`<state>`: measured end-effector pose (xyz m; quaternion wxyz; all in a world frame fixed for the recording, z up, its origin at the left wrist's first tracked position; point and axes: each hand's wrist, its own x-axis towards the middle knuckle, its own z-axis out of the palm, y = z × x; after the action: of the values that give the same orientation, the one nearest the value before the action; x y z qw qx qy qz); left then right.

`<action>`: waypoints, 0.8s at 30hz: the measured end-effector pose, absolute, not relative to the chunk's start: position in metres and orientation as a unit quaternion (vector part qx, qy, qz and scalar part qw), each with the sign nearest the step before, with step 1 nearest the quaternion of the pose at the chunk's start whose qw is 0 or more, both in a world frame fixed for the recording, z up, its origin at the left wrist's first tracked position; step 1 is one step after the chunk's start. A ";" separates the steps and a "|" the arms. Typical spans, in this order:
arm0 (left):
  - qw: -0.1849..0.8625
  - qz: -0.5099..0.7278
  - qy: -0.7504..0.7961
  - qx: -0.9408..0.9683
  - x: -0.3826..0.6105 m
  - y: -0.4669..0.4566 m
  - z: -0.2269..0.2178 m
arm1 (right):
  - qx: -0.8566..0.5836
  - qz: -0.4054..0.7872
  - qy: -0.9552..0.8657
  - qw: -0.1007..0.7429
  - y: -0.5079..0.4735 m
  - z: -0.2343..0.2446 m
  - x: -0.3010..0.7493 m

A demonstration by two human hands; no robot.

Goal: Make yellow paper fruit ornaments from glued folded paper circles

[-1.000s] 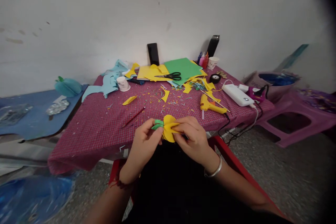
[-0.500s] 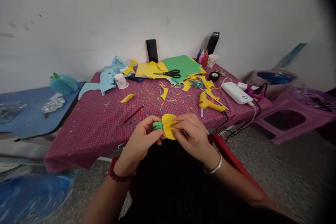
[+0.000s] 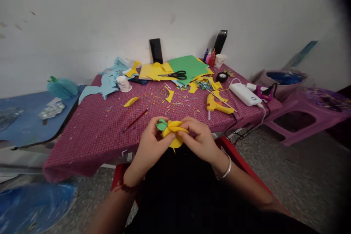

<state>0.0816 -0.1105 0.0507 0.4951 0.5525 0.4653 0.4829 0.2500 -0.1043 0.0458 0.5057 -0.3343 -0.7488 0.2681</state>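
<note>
Head camera view, looking down past a lap in black clothing [image 3: 170,193]: two bare hands meet over the near edge of a desk [image 3: 93,135], holding a small yellow paper shape [image 3: 174,129] of rounded, fanned-out panels, with green paper leaves [image 3: 161,125] at its upper left. The left hand [image 3: 152,143] has its fingers curled in around the shape's left side, thumb on the yellow and leaves just beside the fingertips. The right hand [image 3: 201,142] pinches the right side, thumb and fingers nearly together on the panels. The step in hand appears to be handling or adjusting these panels; the next move seems to call for a light, steady pinch, since thin paper could crease. Beyond the hands, on the checked red cloth, lie a slim red pencil or brush [image 3: 136,119] to the left and a yellow glue gun [image 3: 219,107] to the right. Farther back are a white paper cup [image 3: 124,83], black-handled scissors [image 3: 179,75] and a green sheet [image 3: 189,65]. Farthest off, a dark phone [image 3: 156,50] leans against the pale wall [image 3: 109,11].
</note>
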 end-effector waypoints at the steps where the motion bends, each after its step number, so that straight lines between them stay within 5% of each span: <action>1: 0.474 0.490 0.468 0.563 0.081 -0.112 0.051 | -0.328 0.296 -0.742 0.504 -0.104 0.046 0.250; 11: 0.297 0.434 0.441 0.728 0.070 -0.115 0.057 | -0.305 0.333 -0.745 0.491 -0.101 0.044 0.254; 24: 0.461 0.452 0.476 0.597 0.064 -0.111 0.057 | -0.256 0.310 -0.760 0.510 -0.101 0.045 0.261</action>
<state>0.0644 -0.1112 0.0568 0.4615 0.5968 0.4762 0.4517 0.2614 -0.1012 0.0447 0.5097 -0.2561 -0.7605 0.3102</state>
